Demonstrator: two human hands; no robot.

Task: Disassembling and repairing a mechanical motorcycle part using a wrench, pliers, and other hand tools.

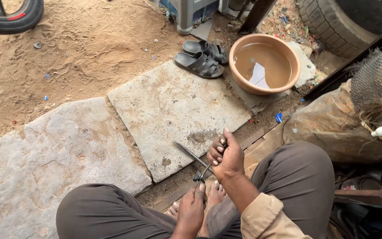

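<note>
A person sits low on the ground, knees apart, looking down at both hands between the legs. The right hand (224, 156) is curled shut around the upper part of a thin metal rod (192, 156), its fingers pressed together in a fist around it. The rod slants up and to the left from the fist, over the edge of a flat stone slab (173, 106). At its lower end sits a small dark metal fitting (198, 176), just above the person's bare toes. The left hand (191, 211) reaches up to that fitting, with its fingertips touching or pinching it; the exact grip is too small to make out.

The rod looks stiff, light and narrow, likely smooth and a little slippery, so a full fist around the shaft suits it. The small fitting probably calls for a fingertip pinch, since it is easy to drop into the sand.

Farther off lie a pair of dark sandals (200, 57) and a brown basin (264, 63) of muddy water. A bicycle tyre (12, 17) shows at the top left.
</note>
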